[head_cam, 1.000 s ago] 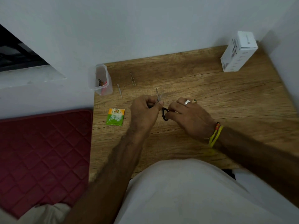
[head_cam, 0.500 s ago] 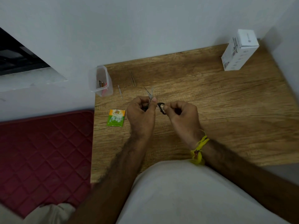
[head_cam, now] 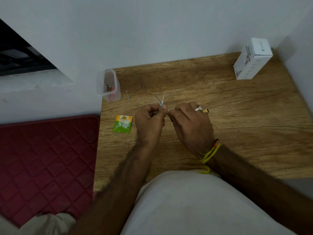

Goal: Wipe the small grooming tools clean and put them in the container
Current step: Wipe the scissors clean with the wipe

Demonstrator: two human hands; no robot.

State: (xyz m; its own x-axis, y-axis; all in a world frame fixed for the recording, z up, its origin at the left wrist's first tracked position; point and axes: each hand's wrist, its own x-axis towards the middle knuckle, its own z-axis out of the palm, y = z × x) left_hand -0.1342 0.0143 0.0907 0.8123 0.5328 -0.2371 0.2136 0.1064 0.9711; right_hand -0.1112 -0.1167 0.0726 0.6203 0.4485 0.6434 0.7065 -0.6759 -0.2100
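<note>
your left hand (head_cam: 149, 122) still pinches the small scissors (head_cam: 160, 101) above the counter (head_cam: 237, 116), blades now spread toward 12 o'clock. your right hand (head_cam: 189, 122) has rolled knuckles-up, fingers curled at the handles; its grip is hidden. the container (head_cam: 108, 85) sits at 10 o'clock.

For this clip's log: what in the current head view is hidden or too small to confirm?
- Handles of the small scissors: covered by the left hand.
- Whatever the right hand pinches: hidden behind its curled fingers.
- Contents of the clear container: too small to name.
- Print on the white box: too small to read.
</note>
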